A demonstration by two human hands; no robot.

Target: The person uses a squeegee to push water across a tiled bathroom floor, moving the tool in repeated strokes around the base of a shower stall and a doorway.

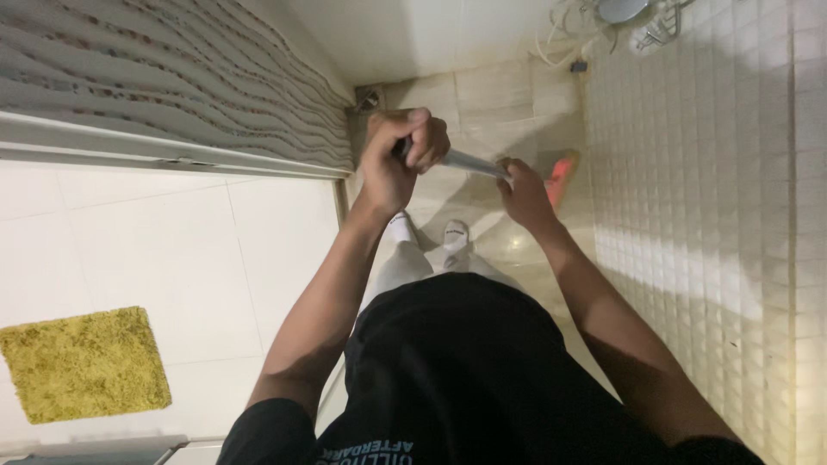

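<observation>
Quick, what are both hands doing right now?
Left hand: closed around the metal handle.
Right hand: closed on the same handle, lower down.

I see no boxes, packs, signs or screens here. The only thing like a label is the pale print on my black shirt, low down near the bottom edge. It is a short row of light grey-blue letters on the dark cloth, and it looks upside down from where I look. My white socks each have a tiny dark mark near the top, too small to make out.
</observation>
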